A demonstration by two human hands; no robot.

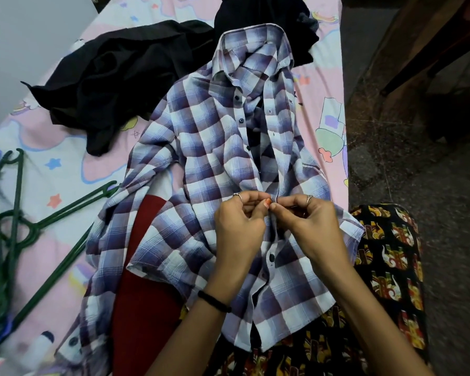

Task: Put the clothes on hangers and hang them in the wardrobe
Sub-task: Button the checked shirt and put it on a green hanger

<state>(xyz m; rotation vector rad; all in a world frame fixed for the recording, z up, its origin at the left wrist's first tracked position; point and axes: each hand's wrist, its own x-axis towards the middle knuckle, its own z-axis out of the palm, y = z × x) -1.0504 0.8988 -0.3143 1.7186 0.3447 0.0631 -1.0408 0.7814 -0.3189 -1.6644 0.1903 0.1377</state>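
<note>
Hands (pixel 270 206) pinching shirt (pixel 217 147) placket, mid-front

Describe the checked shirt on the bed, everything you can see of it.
The checked shirt is woven-looking cloth in blue, maroon and white squares, with a collar and dark buttons down the front. It lies front up on the pink patterned bedsheet, collar away from the person, creased, upper buttons undone, hem over the person's lap. Its collar rests on black clothes; a red garment lies partly beneath it. The left hand and right hand pinch the placket mid-front.
</note>
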